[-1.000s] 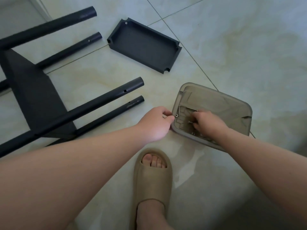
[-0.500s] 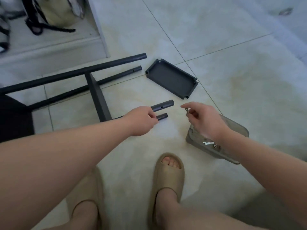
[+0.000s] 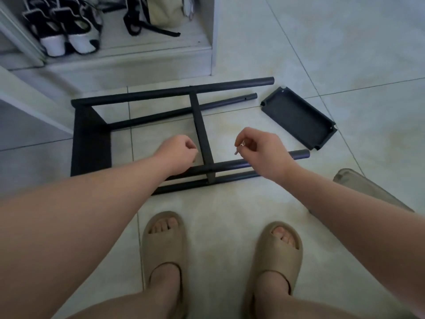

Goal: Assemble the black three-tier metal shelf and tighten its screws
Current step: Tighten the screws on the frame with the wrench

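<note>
Head view looks down on the black shelf frame (image 3: pixel 202 134), which lies on its side on the tiled floor (image 3: pixel 253 203) with two tiers fitted between four posts, while the third tier tray (image 3: pixel 296 117) lies loose just beside the free post ends at the right. The right hand (image 3: pixel 264 149) hovers over the near posts, thumb and fingertips pinched on a small silver screw (image 3: pixel 239 148). The left hand (image 3: pixel 178 153) is curled into a loose fist beside the middle tier, and whether anything sits inside it cannot be told. The hands are apart and neither touches the frame. The likeliest mishap is the screw: held so lightly above hard tile, it could slip, bounce and roll under the posts or toward the shoe cabinet (image 3: pixel 128 54). The frame rests on round posts whose free ends are unbraced, so pushing the tray on could roll or splay them, leaving the holes misaligned and the screw driven in crooked. The grey plastic box (image 3: pixel 363 187) sits close behind the right arm, where a careless foot could knock it
</note>
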The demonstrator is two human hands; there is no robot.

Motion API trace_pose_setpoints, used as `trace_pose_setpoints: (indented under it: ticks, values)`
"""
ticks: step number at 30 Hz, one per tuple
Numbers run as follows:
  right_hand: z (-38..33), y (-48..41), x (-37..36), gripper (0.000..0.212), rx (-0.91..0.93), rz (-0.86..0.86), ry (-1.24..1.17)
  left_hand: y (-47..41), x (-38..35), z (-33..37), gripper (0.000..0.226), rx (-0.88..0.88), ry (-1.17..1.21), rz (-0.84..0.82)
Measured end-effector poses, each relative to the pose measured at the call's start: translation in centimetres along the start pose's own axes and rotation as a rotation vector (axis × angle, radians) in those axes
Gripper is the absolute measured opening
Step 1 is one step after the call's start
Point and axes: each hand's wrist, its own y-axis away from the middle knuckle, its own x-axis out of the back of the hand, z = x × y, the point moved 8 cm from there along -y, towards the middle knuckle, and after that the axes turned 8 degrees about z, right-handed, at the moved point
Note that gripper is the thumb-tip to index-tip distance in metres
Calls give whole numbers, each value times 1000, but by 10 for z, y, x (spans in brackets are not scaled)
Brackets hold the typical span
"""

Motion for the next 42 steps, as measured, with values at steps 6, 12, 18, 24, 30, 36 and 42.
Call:
trace_pose_setpoints:
  ticks: [6, 12, 18, 24, 30, 36, 42]
  values:
    - [21, -8, -48, 28, -68, -69, -58, -37, -28, -35, 16, 69, 97, 26]
    - [39, -3, -61, 24, -108, -69, -236, -58, -52, -42, 29, 40, 281, -123]
    - [46, 10, -69, 21, -125, -88, -423, -58, -64, -41, 40, -38, 174, -232]
    - [50, 20, -76, 19, -139, -118, -464, -60, -71, -39, 42, -22, 157, -312]
    - [49, 23, -82, 16, -120, -124, -432, -53, -78, -36, 47, -50, 167, -395]
    - [42, 25, -86, 19, -39, -123, -284, -56, -78, -36, 51, -87, 91, -326]
    - [38, 30, -83, 19, 16, -79, -214, -56, -79, -37, 50, -89, 78, -308]
